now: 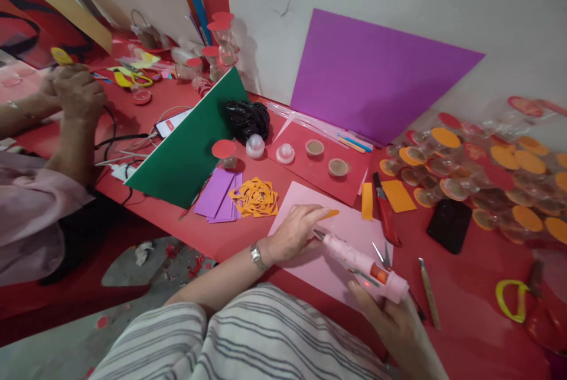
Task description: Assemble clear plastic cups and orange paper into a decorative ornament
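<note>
My right hand (pixel 392 315) is closed around a pink hot glue gun (pixel 354 259). The gun's metal nozzle points left, just beside the fingers of my left hand (pixel 296 231). Between those fingers is an orange paper piece (pixel 331 213), seen nearly edge-on; much of it is hidden. Both hands are over a pink sheet (pixel 292 205) on the red table. Small scissors (pixel 384 255) lie partly behind the glue gun. On a red sheet (pixel 305 170) beyond sit two small cups (pixel 314 148) with brownish filling and a clear plastic dome (pixel 285 153).
Many clear cup pieces with orange and red discs (pixel 460 161) crowd the right. A red cutter (pixel 387 214), black phone (pixel 449 225) and yellow-handled scissors (pixel 511 300) lie nearby. A green board (pixel 190 143) stands at left; a co-worker's hands (pixel 80 93) are beyond it.
</note>
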{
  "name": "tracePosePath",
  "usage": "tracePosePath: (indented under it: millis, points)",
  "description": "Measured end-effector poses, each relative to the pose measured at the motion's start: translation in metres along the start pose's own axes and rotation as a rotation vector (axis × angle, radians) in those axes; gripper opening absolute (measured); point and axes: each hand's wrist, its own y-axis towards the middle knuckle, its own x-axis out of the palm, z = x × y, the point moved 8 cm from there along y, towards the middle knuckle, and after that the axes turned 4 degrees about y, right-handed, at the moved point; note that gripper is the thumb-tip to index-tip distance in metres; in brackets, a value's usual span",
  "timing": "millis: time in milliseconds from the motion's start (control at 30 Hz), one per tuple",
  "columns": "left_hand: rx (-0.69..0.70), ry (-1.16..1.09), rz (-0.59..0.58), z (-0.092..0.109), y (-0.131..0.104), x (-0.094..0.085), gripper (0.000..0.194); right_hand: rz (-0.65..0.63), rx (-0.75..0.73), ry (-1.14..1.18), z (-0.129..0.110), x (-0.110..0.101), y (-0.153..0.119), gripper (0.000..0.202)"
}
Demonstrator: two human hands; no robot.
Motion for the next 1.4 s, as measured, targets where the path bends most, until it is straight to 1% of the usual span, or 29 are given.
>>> tracePosePath:
  millis: [67, 267, 367, 533, 700, 867, 1000, 1067, 1167, 1267, 1400]
  points:
    - [-0.003, 0.002, -0.012, 0.001, 0.001, 0.000, 0.060, 0.011, -0.005, 0.010, 0.000, 0.000, 0.001, 0.039]
    - [0.047, 0.003, 0.047, 0.006, 0.002, -0.005, 0.058, 0.062, -0.017, 0.008, 0.000, -0.005, 0.001, 0.041]
    - [0.034, 0.005, 0.033, 0.005, 0.002, -0.004, 0.057, 0.076, -0.003, 0.015, -0.005, -0.006, -0.003, 0.042]
    - [0.003, -0.020, 0.002, 0.003, 0.003, -0.002, 0.059, 0.151, 0.038, 0.021, -0.011, -0.008, -0.006, 0.045]
    - [0.008, -0.027, -0.014, 0.005, 0.002, 0.000, 0.060, 0.115, 0.038, 0.018, -0.007, -0.005, -0.003, 0.042]
    - [0.029, -0.030, -0.002, 0.005, -0.001, 0.003, 0.060, 0.060, -0.034, 0.001, -0.002, -0.002, 0.002, 0.041]
    - [0.041, -0.021, -0.024, 0.002, -0.004, 0.010, 0.061, 0.055, -0.067, -0.009, 0.005, -0.003, 0.003, 0.040]
    - [0.018, -0.021, -0.055, -0.001, -0.004, 0.012, 0.061, 0.052, -0.077, -0.017, 0.007, -0.004, 0.003, 0.037]
    - [-0.027, -0.030, -0.073, -0.003, -0.003, 0.010, 0.061, 0.036, -0.078, -0.015, 0.006, -0.004, 0.001, 0.036]
    - [-0.048, -0.049, -0.057, -0.002, 0.000, 0.006, 0.062, 0.044, -0.065, -0.007, 0.003, -0.005, -0.002, 0.036]
    - [-0.103, -0.096, -0.039, -0.007, -0.001, 0.005, 0.064, 0.095, -0.023, 0.008, 0.001, -0.010, -0.005, 0.042]
